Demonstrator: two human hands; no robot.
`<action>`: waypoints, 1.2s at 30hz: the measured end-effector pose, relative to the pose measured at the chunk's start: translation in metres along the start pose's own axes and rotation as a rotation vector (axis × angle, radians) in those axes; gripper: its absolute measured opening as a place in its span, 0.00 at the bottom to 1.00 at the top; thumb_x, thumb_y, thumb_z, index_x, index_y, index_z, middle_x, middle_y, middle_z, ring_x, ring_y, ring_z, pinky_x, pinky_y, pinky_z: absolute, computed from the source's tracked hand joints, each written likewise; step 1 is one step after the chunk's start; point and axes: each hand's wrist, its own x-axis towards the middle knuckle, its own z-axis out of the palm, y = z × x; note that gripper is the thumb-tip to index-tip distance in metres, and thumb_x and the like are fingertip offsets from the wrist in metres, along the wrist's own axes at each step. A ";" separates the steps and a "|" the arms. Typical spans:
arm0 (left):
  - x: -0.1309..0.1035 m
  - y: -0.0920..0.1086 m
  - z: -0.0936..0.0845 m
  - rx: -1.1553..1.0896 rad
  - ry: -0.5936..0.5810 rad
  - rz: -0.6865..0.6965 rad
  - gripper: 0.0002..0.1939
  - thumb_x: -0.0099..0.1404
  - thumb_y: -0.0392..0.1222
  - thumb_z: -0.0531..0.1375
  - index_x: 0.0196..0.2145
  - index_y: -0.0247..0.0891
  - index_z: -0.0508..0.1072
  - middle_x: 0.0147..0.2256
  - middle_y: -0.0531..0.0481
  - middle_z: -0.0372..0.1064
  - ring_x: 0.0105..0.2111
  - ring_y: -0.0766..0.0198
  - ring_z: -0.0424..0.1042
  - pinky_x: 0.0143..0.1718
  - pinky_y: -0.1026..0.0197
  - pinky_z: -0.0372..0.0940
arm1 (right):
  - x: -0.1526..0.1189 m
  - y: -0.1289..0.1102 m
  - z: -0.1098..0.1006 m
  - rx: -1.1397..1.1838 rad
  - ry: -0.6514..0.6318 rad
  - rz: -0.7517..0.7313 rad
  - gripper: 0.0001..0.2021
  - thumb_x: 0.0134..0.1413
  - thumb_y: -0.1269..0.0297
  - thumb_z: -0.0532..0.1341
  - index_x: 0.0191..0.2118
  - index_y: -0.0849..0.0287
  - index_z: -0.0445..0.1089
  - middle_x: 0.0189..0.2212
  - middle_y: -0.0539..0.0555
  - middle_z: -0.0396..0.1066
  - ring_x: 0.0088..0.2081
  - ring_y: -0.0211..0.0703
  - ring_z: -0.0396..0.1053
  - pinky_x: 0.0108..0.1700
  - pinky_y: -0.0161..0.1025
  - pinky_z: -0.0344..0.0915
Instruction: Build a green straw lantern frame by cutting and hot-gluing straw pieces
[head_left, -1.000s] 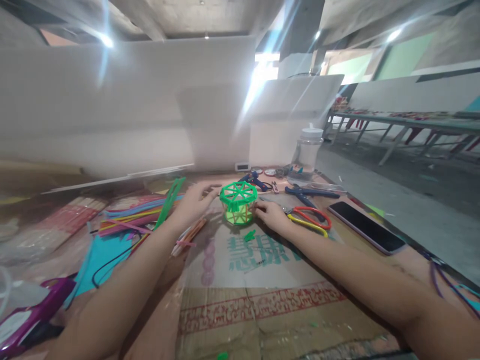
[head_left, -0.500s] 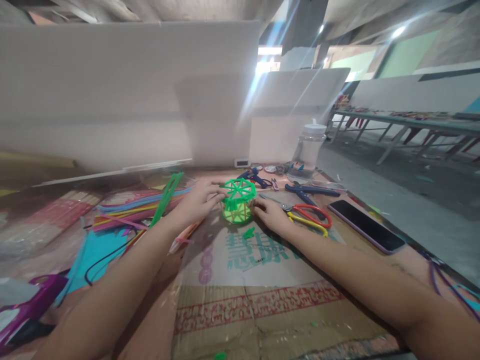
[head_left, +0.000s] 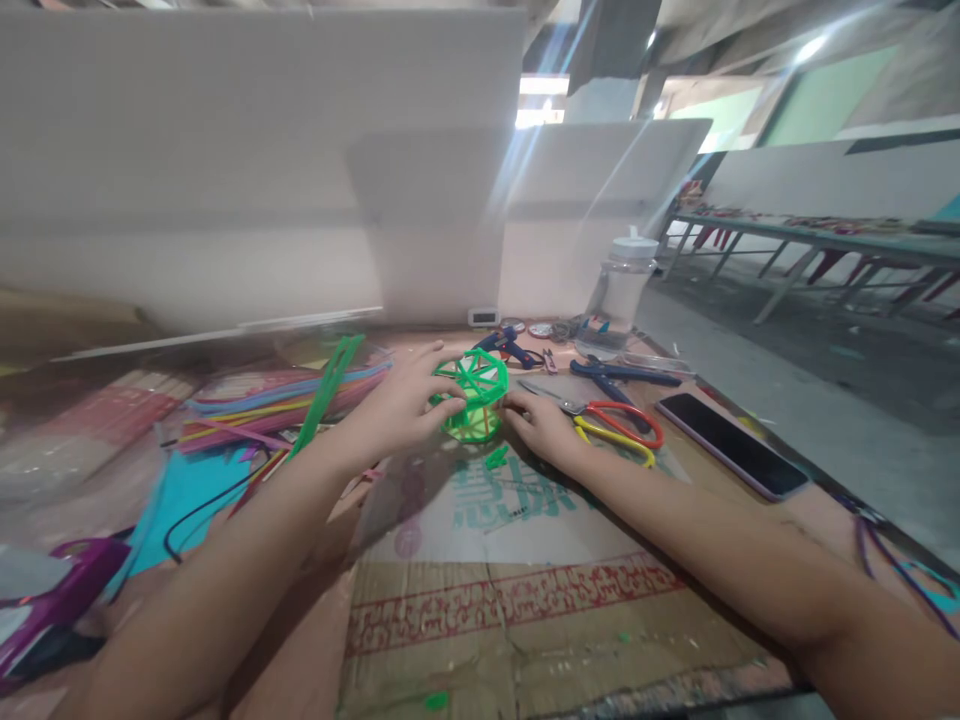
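A small bright green craft frame (head_left: 482,374), with a spoked wheel-like top over a yellow-green base, stands on the cardboard mat. My left hand (head_left: 409,400) curls its fingers against the frame's left side, covering part of it. At the lower right of the frame, my right hand (head_left: 541,425) has its fingers closed on the edge; the fingertips are partly hidden. A green scrap (head_left: 496,457) lies just in front of the frame. Beside my right hand are scissors (head_left: 616,425) with red and yellow handles.
Green strips (head_left: 326,390) and coloured sticks lie left, near a purple glue gun (head_left: 71,590). Behind the frame is a blue glue gun (head_left: 510,345). Blue pliers (head_left: 622,374), a phone (head_left: 731,445) and a water bottle (head_left: 619,295) sit right. A white panel (head_left: 247,170) stands behind.
The frame's wheel-like top now tilts towards the right. My left hand has shifted its fingers lower and further round the left side. My right hand stays at the right edge.
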 end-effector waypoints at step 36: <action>0.003 -0.014 0.001 -0.083 0.119 -0.108 0.19 0.74 0.49 0.53 0.49 0.40 0.80 0.60 0.40 0.70 0.61 0.48 0.68 0.65 0.41 0.61 | 0.004 0.004 0.005 0.026 0.026 0.040 0.09 0.62 0.68 0.58 0.39 0.57 0.77 0.35 0.53 0.79 0.38 0.46 0.74 0.45 0.41 0.67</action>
